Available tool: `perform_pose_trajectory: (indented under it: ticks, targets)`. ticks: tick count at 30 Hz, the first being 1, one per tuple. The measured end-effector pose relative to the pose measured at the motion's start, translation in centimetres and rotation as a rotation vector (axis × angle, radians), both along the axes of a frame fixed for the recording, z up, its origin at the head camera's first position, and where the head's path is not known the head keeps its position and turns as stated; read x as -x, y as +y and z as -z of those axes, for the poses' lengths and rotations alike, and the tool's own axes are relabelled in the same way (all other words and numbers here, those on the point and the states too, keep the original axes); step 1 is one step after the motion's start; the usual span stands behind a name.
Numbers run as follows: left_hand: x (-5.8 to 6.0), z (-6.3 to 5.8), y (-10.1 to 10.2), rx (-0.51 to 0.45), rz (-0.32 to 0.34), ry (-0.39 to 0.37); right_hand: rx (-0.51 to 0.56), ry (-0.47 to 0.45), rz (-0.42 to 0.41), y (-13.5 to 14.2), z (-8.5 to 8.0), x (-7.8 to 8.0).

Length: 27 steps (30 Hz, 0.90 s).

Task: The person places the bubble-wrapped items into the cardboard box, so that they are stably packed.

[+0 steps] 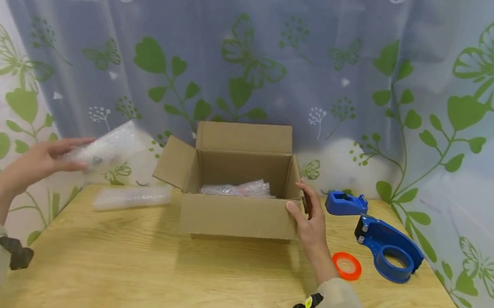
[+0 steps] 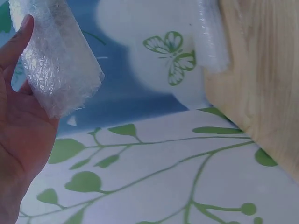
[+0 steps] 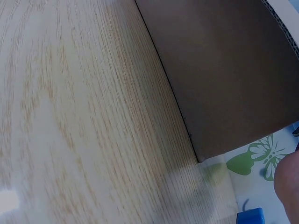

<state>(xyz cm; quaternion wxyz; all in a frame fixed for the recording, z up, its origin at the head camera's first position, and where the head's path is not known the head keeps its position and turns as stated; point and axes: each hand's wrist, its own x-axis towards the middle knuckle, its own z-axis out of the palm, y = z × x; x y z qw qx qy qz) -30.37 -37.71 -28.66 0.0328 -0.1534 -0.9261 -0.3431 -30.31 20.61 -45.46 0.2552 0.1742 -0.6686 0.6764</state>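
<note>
At the left, my left hand pinches a bubble-wrapped packet between thumb and fingers, raised above the table's left edge. In the left wrist view the bubble-wrapped packet looks flat and shiny; its contents are unclear. An open cardboard box stands mid-table with its back and left flaps spread. Inside the box lies more bubble wrap. My right hand grips the box's front right corner, thumb on the front and fingers at the right side. In the right wrist view only part of that hand shows beside the box.
Another bubble-wrap bundle lies left of the box. To the right are a small blue tape dispenser, a larger blue tape dispenser and an orange-red tape roll. A patterned curtain hangs behind the wooden table.
</note>
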Motion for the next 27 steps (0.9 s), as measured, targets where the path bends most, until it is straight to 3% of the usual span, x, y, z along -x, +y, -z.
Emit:
perform_pose_trajectory:
  ticks: [8,15,20,27]
  targets:
    - [-0.2,-4.0,3.6,0.052,-0.013,0.056,-0.002,-0.009,0.005,0.1,-0.3,-0.2]
    - [-0.2,-6.1,8.1,0.139,0.034,0.104,-0.008,-0.017,0.006,0.3,-0.2,-0.3]
    - [0.2,-6.6,12.1,0.134,0.108,0.125,-0.003,-0.014,0.002,0.2,0.0,-0.2]
    - [1.6,-5.4,17.1,0.104,0.201,0.17,-0.001,-0.025,0.002,0.1,0.0,-0.2]
